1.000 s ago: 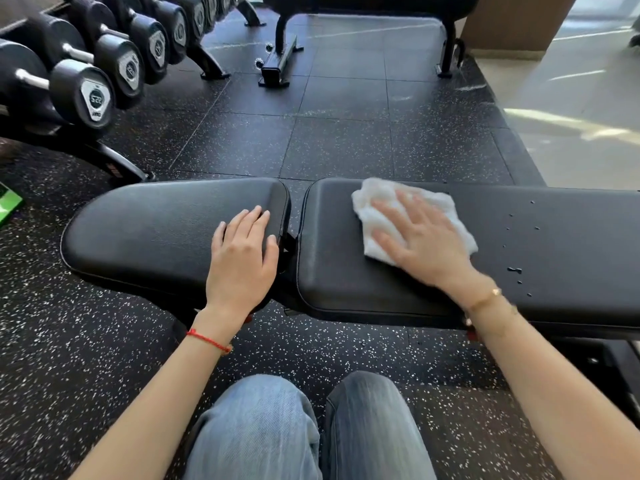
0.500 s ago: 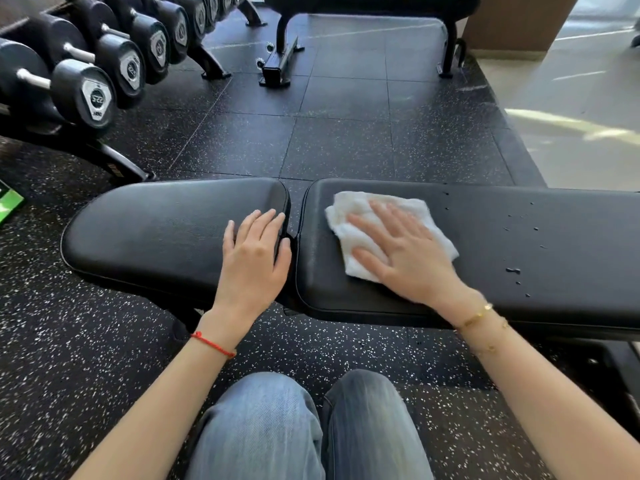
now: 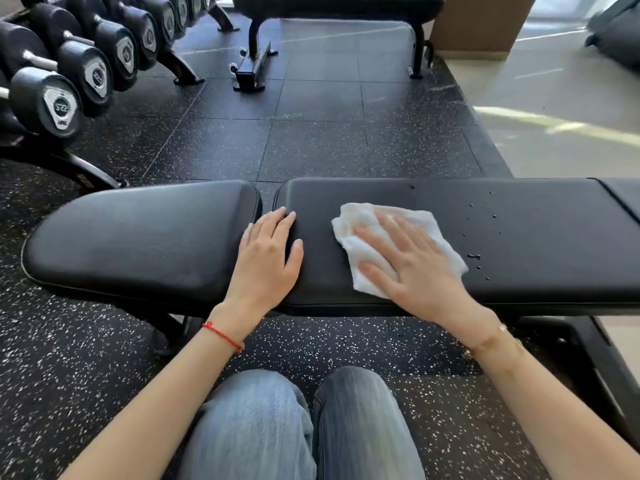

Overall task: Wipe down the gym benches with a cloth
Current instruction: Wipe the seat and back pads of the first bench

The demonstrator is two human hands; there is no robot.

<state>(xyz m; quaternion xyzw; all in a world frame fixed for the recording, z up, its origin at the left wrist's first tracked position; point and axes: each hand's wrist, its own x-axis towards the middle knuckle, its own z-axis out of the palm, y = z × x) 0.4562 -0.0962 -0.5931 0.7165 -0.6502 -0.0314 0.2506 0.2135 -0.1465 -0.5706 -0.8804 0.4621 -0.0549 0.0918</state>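
Cloth [image 3: 363, 237] lies on the bench [image 3: 519, 216] near its left pad edge, pressed flat under the right hand [image 3: 419, 268], fingers spread. Left hand [image 3: 266, 258] rests flat across the pad gap, fingers together. Droplets [image 3: 473, 256] dot the bare pad rightward, where the frame cuts it off.

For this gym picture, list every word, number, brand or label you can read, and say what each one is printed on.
Nearest dumbbell end cap: a logo of three characters, too stylised and blurred to read for certain.
Small print under that logo: too small to read.
Second dumbbell end cap: mark blurred, unreadable.
Third dumbbell end cap: mark blurred, unreadable.
Bench pad, cloth: no text seen.
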